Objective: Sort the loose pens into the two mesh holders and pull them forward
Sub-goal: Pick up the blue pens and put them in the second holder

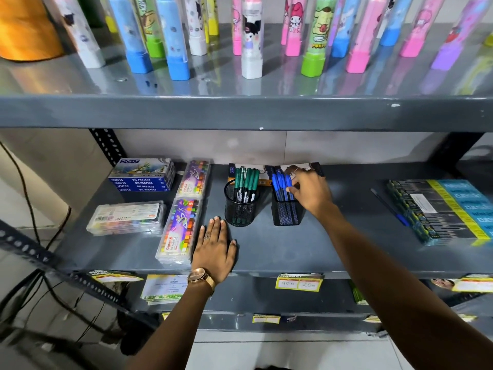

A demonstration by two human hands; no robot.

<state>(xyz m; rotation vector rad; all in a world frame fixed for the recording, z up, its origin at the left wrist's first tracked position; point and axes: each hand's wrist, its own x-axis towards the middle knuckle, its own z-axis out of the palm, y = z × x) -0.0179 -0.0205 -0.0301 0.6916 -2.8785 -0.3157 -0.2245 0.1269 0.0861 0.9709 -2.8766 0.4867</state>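
— Where do the two mesh holders stand?

— Side by side on the middle shelf [266, 252], back from its front edge. The round mesh holder [240, 209] carries the green-capped pens [246, 182]; just to its right, the square mesh holder [286, 212] carries the blue pens [281, 186]. All the pens stand upright, caps up.

— And the hands?

— The left hand [214, 249] lies flat on the shelf near the front edge, palm down, fingers spread, its grip released and holding nothing. A watch [201, 279] sits on that wrist. The right hand [310, 192] reaches in above the square holder with its fingertips among the tops of the blue pens; whether its grip has closed on one I cannot tell.

— Anything loose?

— One dark pen with a blue end [390, 206] lies flat toward the shelf's right side, beside a stack of flat packs [440, 209].

— What else shares the shelf?

— Oil pastel boxes [142, 174] at the back left, clear cases of pastels [178, 228] before them, and a flat box [266, 169] behind the holders.
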